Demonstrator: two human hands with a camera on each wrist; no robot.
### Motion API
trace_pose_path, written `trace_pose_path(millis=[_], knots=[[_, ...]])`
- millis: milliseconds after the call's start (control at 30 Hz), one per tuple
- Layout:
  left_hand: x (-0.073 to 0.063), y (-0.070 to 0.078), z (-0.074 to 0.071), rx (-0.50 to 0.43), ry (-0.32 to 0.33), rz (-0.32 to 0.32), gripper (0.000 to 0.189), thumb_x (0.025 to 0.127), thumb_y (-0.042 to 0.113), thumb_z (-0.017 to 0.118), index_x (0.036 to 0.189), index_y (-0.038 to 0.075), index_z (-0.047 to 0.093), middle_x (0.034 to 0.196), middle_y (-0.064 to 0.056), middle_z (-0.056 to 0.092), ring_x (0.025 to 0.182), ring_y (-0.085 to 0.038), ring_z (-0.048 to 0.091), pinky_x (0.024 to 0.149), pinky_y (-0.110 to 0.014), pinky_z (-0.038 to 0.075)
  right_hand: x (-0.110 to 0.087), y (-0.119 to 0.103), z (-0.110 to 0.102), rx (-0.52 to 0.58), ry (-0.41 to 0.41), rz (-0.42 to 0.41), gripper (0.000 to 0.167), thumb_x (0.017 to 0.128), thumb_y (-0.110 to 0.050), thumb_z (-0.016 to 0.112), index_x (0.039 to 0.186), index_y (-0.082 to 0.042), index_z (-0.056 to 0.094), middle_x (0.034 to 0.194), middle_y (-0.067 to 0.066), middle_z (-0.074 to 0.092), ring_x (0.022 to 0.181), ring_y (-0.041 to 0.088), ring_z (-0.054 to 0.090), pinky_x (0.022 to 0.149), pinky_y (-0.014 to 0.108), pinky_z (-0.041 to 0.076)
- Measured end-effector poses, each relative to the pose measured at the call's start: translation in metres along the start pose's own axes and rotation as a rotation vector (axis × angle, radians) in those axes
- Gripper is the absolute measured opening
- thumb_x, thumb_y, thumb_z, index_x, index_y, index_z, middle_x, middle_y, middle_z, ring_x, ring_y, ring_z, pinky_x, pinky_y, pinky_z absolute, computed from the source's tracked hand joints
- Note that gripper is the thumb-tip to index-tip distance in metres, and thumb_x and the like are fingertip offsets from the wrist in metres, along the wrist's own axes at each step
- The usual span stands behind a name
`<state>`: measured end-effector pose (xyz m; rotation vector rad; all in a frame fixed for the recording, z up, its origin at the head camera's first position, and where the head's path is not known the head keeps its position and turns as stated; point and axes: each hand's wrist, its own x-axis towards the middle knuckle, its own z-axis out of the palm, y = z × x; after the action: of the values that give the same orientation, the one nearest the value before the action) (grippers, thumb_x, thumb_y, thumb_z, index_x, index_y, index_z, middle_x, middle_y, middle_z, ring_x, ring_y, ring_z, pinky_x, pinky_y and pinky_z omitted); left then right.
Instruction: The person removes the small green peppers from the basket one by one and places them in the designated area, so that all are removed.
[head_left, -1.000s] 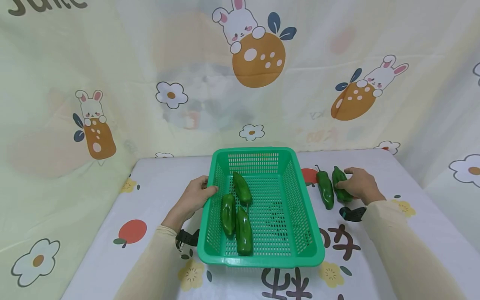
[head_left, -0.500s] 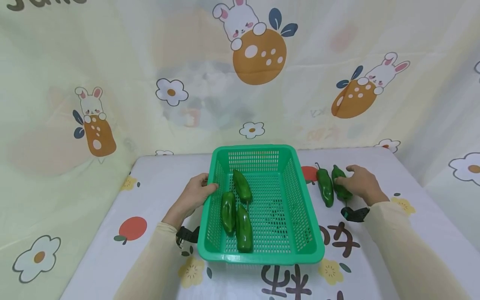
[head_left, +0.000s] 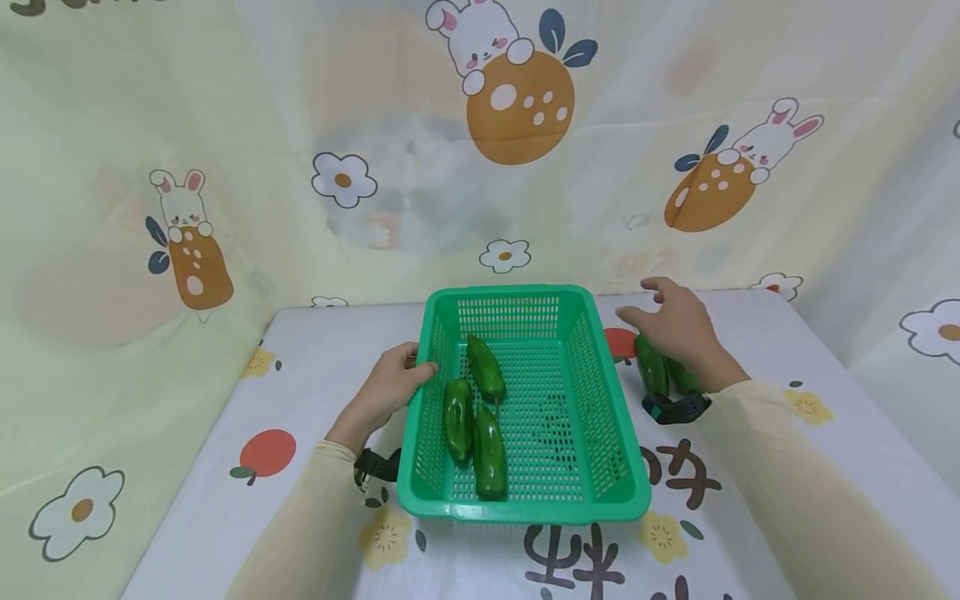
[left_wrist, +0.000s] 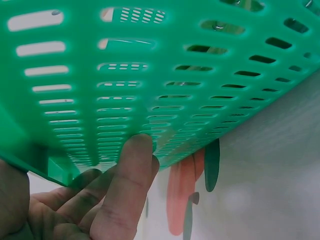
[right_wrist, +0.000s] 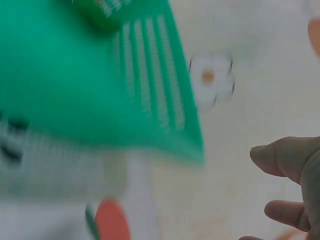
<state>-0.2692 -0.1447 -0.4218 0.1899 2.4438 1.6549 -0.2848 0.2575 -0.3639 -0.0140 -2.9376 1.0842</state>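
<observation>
A green perforated plastic basket (head_left: 522,514) stands mid-table, with three green peppers (head_left: 490,454) lying in its left half. My left hand (head_left: 386,387) holds the basket's left rim, thumb over the edge. In the left wrist view its fingers (left_wrist: 125,195) lie against the outer wall. Two more green peppers (head_left: 651,377) lie side by side to the right of the basket. Over them hovers my right hand (head_left: 681,329), partly hiding them, thumb and fingers spread. The right wrist view shows nothing between its fingers (right_wrist: 287,155).
A patterned cloth (head_left: 315,342) covers the table. Behind it hangs a curtain (head_left: 420,167) printed with rabbits and flowers, which also runs along both sides. The basket's right wall (head_left: 607,400) stands between its inside and the two loose peppers.
My right hand has let go of the rightmost pepper and moved up and left, over the two loose peppers. The left hand and the basket stay where they were.
</observation>
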Motion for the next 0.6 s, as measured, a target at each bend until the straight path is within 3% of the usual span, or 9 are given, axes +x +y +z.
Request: trace_pose_path(millis=[167,333,467,600], knots=[[-0.001,0.001,0.0,0.005,0.003,-0.012,0.045,0.102,0.014,0.058,0.142,-0.004,0.053,0.115,-0.025,0.069,0.087,-0.028,0.076,0.071,-0.036,0.068,-0.002,-0.045,0.018,0.1,0.019,-0.112,0.069,0.103,-0.033,0.063,0.159,-0.002,0.036,0.155,0.033,0.041,0.14,0.051,0.043,0.108,0.068,0.047],[-0.002,0.001,-0.001,-0.004,0.001,-0.006,0.045,0.102,0.015,0.058,0.142,-0.006,0.053,0.115,-0.026,0.068,0.087,-0.031,0.076,0.071,-0.037,0.068,0.004,-0.079,0.048,0.149,-0.054,-0.139,0.067,0.103,-0.03,0.065,0.159,-0.007,0.039,0.156,0.027,0.044,0.142,0.045,0.044,0.11,0.064,0.048],[0.0,0.0,-0.001,-0.019,-0.005,-0.011,0.045,0.102,0.015,0.058,0.142,-0.006,0.053,0.115,-0.026,0.068,0.087,-0.03,0.076,0.071,-0.037,0.068,0.012,-0.092,0.077,0.126,-0.172,-0.117,0.071,0.1,-0.03,0.069,0.159,-0.007,0.038,0.153,0.025,0.047,0.137,0.042,0.049,0.107,0.06,0.051],[0.001,-0.001,0.0,-0.02,-0.002,-0.019,0.045,0.102,0.015,0.059,0.142,-0.004,0.053,0.115,-0.025,0.068,0.085,-0.027,0.076,0.071,-0.037,0.068,0.019,-0.1,0.102,0.131,-0.333,-0.057,0.077,0.099,-0.027,0.07,0.162,-0.006,0.032,0.16,0.022,0.04,0.124,0.041,0.06,0.095,0.053,0.061]])
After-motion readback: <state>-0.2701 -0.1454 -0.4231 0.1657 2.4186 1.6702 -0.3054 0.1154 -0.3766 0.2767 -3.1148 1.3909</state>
